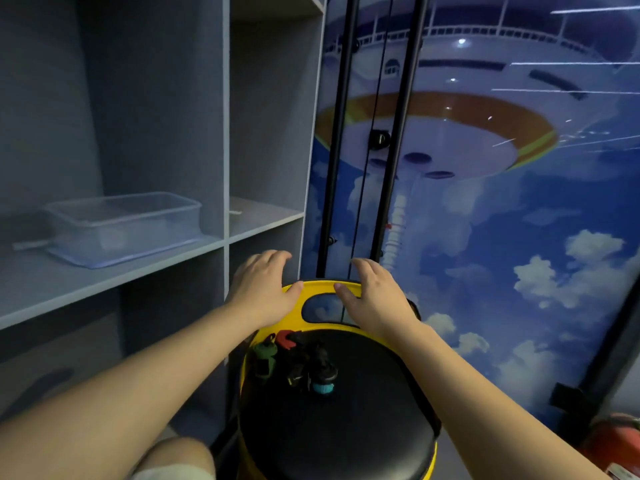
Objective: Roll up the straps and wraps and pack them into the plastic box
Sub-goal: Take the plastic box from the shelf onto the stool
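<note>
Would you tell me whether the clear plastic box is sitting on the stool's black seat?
No, the plastic box rests on the grey shelf to the left, apart from the stool.

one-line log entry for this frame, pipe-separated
hands: left and right both on yellow stool handle | straps: bundled on black seat | plastic box: on shelf, no straps visible inside
</note>
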Demonstrator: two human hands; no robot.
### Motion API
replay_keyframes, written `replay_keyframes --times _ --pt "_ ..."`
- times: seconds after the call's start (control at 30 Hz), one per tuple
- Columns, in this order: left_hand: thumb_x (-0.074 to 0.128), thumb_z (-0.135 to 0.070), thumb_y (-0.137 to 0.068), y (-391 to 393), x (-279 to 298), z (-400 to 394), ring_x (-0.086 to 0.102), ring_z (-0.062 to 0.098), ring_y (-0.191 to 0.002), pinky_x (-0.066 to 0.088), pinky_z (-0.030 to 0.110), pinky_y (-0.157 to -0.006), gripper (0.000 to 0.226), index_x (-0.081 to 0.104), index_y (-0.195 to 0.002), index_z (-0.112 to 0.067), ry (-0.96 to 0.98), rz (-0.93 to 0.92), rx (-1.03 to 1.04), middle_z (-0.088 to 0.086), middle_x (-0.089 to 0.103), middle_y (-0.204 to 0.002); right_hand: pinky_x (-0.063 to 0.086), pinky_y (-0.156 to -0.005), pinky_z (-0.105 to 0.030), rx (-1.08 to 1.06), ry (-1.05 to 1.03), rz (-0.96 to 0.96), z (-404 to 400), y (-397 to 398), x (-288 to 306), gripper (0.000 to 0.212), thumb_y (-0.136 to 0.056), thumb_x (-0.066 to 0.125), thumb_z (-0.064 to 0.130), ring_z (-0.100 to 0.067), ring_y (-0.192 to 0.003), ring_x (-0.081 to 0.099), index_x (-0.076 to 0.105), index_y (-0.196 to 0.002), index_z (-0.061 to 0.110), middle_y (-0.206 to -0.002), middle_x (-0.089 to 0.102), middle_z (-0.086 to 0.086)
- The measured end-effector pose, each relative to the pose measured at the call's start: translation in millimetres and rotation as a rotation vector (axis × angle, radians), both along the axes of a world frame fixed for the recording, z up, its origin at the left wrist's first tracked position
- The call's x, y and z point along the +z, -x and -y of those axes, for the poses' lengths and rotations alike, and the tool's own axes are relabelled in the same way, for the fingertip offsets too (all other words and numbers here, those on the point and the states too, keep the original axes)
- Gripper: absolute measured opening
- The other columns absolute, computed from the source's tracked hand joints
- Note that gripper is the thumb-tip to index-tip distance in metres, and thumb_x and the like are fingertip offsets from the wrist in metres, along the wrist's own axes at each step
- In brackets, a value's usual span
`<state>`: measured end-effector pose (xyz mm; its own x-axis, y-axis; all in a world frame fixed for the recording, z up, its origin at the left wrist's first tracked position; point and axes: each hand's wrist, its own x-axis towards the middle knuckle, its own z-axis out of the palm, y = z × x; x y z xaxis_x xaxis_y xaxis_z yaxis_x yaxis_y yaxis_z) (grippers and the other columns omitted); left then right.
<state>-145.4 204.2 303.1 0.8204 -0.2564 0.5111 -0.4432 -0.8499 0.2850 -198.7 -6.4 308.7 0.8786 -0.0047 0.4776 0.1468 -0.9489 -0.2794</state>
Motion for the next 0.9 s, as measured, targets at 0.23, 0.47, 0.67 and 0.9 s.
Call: replay_keyframes --times 0.23,0.47,0.67,0.9 --pt "0.055 -0.053 -0.096 -3.9 40.5 -57.4 0.042 0.024 -0.137 0.036 0.041 -0.112 0.061 0.040 -0.147 -0.022 0.016 0.034 0.120 -0.001 0.046 -0.150 0.029 -0.116 -0.035 0.123 0.017 0.042 -55.6 -30.4 44.8 0.066 -0.101 0.047 0.050 -0.022 -0.143 0.033 0.032 -0.153 0.014 -0.156 0.038 -0.004" --pt "0.056 -0.051 -0.093 -16.9 62.4 -121.3 0.040 0.029 -0.140 0.032 0.042 -0.115 0.072 0.031 -0.154 -0.021 0.017 0.065 0.299 0.005 0.046 -0.153 0.031 -0.114 -0.034 0.268 -0.008 0.044 -124.4 -76.9 70.4 0.064 -0.101 0.048 0.049 -0.023 -0.143 0.036 0.032 -0.154 0.015 -0.156 0.040 -0.004" --pt "0.057 -0.055 -0.091 -42.1 61.2 -170.0 0.043 0.031 -0.138 0.032 0.042 -0.114 0.075 0.032 -0.154 -0.021 0.017 0.036 0.484 0.007 0.050 -0.150 0.039 -0.109 -0.038 0.364 -0.039 -0.049 -179.4 -122.6 67.5 0.064 -0.101 0.046 0.049 -0.026 -0.138 0.044 0.028 -0.155 0.020 -0.153 0.045 -0.006" --pt "0.050 -0.060 -0.092 -74.3 51.9 -215.2 0.039 0.029 -0.140 0.028 0.047 -0.117 0.070 0.040 -0.150 -0.021 0.023 0.037 0.620 0.003 0.045 -0.153 0.031 -0.115 -0.037 0.431 -0.039 -0.131 -224.9 -181.0 59.9 0.066 -0.102 0.045 0.049 -0.024 -0.144 0.035 0.026 -0.156 0.016 -0.158 0.037 -0.005"
